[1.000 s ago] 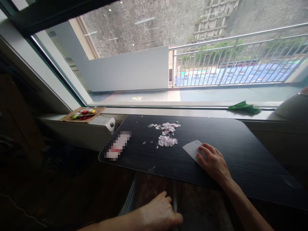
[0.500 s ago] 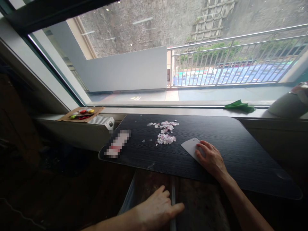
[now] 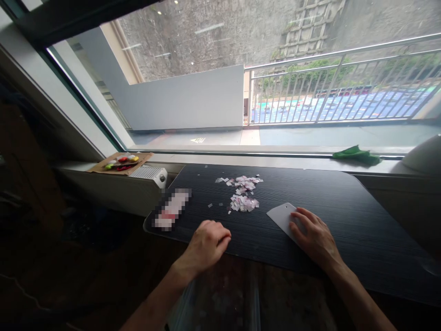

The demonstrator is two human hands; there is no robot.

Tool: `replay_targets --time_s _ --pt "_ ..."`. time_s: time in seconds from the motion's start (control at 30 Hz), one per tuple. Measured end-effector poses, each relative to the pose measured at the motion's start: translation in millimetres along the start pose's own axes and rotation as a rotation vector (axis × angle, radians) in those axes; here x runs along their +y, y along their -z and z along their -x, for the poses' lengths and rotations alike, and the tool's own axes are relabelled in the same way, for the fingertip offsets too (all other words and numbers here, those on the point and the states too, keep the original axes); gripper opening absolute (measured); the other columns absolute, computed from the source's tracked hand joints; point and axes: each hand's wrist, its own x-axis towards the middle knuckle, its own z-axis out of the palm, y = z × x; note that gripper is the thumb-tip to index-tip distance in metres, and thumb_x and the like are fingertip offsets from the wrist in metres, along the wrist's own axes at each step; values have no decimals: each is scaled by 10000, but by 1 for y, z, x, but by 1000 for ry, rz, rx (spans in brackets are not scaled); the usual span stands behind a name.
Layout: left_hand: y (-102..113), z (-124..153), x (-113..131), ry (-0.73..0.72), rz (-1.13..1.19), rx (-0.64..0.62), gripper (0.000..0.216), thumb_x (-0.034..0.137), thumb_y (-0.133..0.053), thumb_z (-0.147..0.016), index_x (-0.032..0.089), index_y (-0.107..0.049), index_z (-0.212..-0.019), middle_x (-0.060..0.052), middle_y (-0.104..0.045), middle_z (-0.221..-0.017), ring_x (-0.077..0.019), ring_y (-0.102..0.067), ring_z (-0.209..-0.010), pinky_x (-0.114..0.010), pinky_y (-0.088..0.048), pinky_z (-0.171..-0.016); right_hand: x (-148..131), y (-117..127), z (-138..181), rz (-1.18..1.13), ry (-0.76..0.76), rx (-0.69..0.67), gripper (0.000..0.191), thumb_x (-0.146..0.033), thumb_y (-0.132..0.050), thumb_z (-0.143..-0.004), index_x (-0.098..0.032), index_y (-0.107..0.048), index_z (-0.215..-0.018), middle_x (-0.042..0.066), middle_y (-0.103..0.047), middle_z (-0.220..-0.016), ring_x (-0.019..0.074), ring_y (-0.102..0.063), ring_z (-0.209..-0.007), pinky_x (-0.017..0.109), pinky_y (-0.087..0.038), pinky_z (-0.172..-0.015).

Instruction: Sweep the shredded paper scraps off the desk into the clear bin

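My left hand hovers at the front edge of the black table with its fingers curled in; what they hold, if anything, is hidden. Under the fingers and thumb of my right hand is a flat white card with a small hole near its pointed end. The card lies on the tabletop, partly covered by the hand. To its left are loose small pale paper pieces, heaped in two touching clusters. A few single bits lie apart from them.
A pixelated pinkish strip lies at the left end of the black table. On the sill are a cardboard piece with colourful items and a green cloth. A white radiator stands beside the table's back left corner.
My left hand has risen from below the table's front edge, up and to the left, and its spread fingers have curled in. My right hand stays on the card. The view has shifted slightly.
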Motion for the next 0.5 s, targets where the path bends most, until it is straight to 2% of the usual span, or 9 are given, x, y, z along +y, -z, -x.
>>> replay_targets --time_s 0.1,0.23,0.37,0.5 --pt "-8 -28 -19 115 -48 112 182 161 -546 -917 195 -719 -875 -48 -717 -900 -205 -637 -880 -405 -456 -917 2 -1 0 -10 -1 7 388 -403 -431 -906 -169 -711 -1039 180 -699 -1214 341 -660 -1105 517 -533 -928" --pt "-21 -46 -30 150 -97 154 183 160 -575 -893 218 -743 -938 -50 -694 -913 -215 -612 -918 -438 -439 -956 2 0 1 -14 -13 7 382 -407 -431 -905 -183 -709 -1041 172 -695 -1226 341 -668 -1089 525 -538 -924" --pt "-26 -43 -28 121 -112 128 223 148 -619 -856 243 -750 -1010 -52 -664 -941 -227 -595 -932 -470 -434 -965 2 1 1 -12 -18 -6 389 -403 -430 -906 -172 -710 -1044 180 -691 -1237 348 -667 -1094 527 -535 -929" --pt "-25 -33 -28 84 -89 105 191 143 -593 -875 240 -755 -906 -42 -653 -940 -211 -592 -935 -479 -409 -1004 1 1 1 4 -37 -14 393 -411 -418 -906 -188 -704 -1056 160 -692 -1248 330 -659 -1117 501 -528 -946"
